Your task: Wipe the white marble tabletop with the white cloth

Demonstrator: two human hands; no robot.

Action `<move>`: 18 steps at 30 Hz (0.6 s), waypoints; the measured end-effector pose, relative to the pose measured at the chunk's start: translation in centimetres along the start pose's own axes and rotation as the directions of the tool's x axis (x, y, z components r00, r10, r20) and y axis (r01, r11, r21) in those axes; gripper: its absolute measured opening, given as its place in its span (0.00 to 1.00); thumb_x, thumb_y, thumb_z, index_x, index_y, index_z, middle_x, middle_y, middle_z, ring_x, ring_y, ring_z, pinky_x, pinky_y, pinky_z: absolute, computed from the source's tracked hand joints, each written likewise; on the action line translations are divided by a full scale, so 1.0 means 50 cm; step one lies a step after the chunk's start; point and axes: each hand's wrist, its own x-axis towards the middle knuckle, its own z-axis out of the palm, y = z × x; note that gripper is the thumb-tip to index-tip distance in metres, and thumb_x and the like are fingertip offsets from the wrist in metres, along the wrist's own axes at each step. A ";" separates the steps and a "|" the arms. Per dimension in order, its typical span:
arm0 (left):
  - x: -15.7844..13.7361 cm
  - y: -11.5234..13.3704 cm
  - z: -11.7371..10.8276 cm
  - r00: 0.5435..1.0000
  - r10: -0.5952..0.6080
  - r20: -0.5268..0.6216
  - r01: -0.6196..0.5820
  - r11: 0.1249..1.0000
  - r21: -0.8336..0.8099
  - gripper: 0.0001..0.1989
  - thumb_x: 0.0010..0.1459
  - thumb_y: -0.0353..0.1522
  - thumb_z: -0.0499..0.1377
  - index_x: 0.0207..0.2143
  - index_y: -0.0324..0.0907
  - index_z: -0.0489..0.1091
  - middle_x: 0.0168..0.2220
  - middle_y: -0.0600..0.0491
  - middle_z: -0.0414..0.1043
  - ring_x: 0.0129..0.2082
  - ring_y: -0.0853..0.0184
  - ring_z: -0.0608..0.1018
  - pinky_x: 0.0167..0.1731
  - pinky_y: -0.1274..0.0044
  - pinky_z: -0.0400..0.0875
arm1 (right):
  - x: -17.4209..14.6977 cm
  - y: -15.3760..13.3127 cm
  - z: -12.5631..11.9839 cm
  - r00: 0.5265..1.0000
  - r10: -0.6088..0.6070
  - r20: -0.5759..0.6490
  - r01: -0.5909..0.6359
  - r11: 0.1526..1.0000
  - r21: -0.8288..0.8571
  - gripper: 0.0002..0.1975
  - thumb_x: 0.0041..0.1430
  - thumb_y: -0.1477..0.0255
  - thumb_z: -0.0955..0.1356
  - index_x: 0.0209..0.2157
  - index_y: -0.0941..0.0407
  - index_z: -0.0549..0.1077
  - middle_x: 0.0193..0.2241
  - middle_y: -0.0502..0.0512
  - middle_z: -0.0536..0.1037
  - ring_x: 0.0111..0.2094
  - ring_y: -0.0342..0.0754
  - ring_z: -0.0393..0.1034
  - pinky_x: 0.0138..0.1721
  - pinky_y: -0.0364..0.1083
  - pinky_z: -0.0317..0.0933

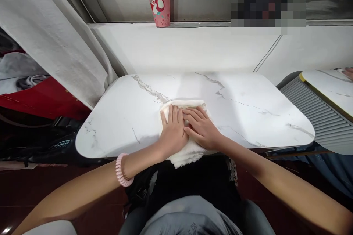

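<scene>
A white fluffy cloth (186,157) lies on a white marble-patterned table (116,117), its lower end hanging over the front edge. My left hand (174,132) rests flat on the cloth with the fingers stretched forward; a pink coil band circles that wrist. Beside it, touching at the fingers, my right hand (202,128) presses flat on the cloth with its fingers pointing up and to the left. Neither hand grips the cloth. The part of the cloth under both palms is hidden.
On the window ledge stands a pink cup (160,5) with a cartoon print. A light curtain (55,33) hangs at the left, near red fabric (52,95). To the right are a ribbed grey panel (328,117) and a second marble-patterned table (328,86), with another person's hand (349,72) at its edge.
</scene>
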 end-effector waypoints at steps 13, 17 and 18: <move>0.298 -0.022 -0.001 0.994 0.058 -0.089 -0.059 0.998 -0.005 0.29 0.65 0.33 0.44 0.67 0.33 0.55 0.70 0.38 0.51 0.72 0.53 0.51 0.69 0.52 0.41 | 0.157 0.197 -0.017 0.948 0.287 -0.137 -0.297 0.953 -0.063 0.16 0.65 0.70 0.57 0.47 0.54 0.71 0.56 0.58 0.74 0.58 0.56 0.62 0.64 0.57 0.52; 0.378 -0.050 -0.010 0.992 0.064 -0.106 -0.068 0.997 -0.032 0.27 0.66 0.34 0.45 0.66 0.37 0.56 0.70 0.41 0.52 0.71 0.55 0.53 0.69 0.54 0.41 | 0.227 0.264 -0.006 0.927 0.329 -0.181 -0.342 0.939 -0.040 0.17 0.65 0.69 0.56 0.47 0.53 0.73 0.54 0.57 0.75 0.58 0.57 0.63 0.63 0.59 0.52; 0.392 -0.054 -0.011 0.992 0.058 -0.111 -0.063 0.997 -0.042 0.27 0.67 0.34 0.45 0.66 0.37 0.56 0.70 0.41 0.53 0.71 0.56 0.54 0.69 0.55 0.41 | 0.240 0.277 -0.003 0.926 0.324 -0.194 -0.336 0.942 -0.029 0.18 0.66 0.69 0.56 0.47 0.53 0.73 0.54 0.57 0.75 0.58 0.57 0.64 0.63 0.60 0.51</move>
